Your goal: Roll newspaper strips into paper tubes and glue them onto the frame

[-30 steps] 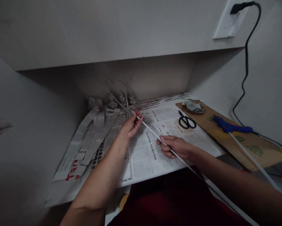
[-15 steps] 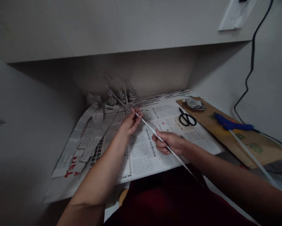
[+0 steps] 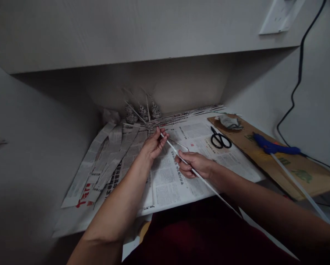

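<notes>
Left of the scissors [image 3: 221, 141], your left hand [image 3: 154, 144] and right hand [image 3: 195, 165] pinch the stick [image 3: 173, 147], which slants toward you; the right grip is nearer the scissors.

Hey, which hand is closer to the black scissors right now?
Right. The right hand, holding the white strip, is a little left of the scissors and closer to the body, not touching them. The left hand, on the same strip, is farther left.

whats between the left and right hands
In the head view, a thin white strip spans from the left hand to the right hand, with a thinner strand beside it and printed newspaper beneath.
</notes>
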The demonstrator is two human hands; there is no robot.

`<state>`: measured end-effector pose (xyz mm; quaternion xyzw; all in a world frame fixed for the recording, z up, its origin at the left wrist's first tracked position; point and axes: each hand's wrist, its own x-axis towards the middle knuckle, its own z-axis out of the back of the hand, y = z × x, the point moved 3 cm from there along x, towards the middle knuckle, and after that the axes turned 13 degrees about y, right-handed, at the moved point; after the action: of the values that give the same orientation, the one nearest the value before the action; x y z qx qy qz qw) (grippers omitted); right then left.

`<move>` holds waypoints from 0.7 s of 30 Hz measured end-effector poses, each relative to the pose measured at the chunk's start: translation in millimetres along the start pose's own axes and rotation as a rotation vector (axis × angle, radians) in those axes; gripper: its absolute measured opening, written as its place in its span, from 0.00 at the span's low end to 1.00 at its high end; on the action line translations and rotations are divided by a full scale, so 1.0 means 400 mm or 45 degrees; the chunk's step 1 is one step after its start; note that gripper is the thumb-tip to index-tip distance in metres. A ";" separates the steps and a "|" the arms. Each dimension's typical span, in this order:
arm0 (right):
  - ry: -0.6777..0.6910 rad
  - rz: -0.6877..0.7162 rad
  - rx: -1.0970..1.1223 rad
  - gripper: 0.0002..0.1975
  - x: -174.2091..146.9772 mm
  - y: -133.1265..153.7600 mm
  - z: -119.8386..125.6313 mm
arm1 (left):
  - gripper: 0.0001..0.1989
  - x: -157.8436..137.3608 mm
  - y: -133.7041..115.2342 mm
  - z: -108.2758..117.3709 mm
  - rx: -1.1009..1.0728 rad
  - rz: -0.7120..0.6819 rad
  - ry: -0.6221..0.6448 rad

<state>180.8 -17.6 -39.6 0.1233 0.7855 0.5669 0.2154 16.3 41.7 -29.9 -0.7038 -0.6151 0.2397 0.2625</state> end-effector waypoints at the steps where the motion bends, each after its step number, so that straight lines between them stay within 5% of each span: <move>1: -0.105 0.005 -0.199 0.18 0.001 0.004 0.006 | 0.10 0.001 0.001 0.003 0.010 0.004 -0.001; 5: -0.615 0.104 -1.155 0.12 0.010 0.037 0.027 | 0.11 0.007 0.009 0.012 0.030 -0.032 -0.012; 7: -0.722 0.123 -1.345 0.10 0.015 0.040 0.028 | 0.11 0.009 0.012 0.014 0.025 -0.052 -0.026; 9: -0.652 0.099 -1.201 0.11 0.019 0.030 0.026 | 0.10 0.009 0.013 0.014 0.015 -0.045 -0.047; 15: -0.122 0.053 -0.079 0.19 0.018 -0.001 0.007 | 0.10 0.006 0.014 0.008 -0.049 0.001 -0.061; 21: -0.593 0.209 -0.734 0.13 0.033 0.027 0.034 | 0.09 0.004 0.013 0.004 0.031 -0.032 0.006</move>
<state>175.4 3.1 -35.6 0.2456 0.5111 0.7370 0.3679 19.1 43.1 -34.5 -0.6934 -0.6203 0.2421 0.2755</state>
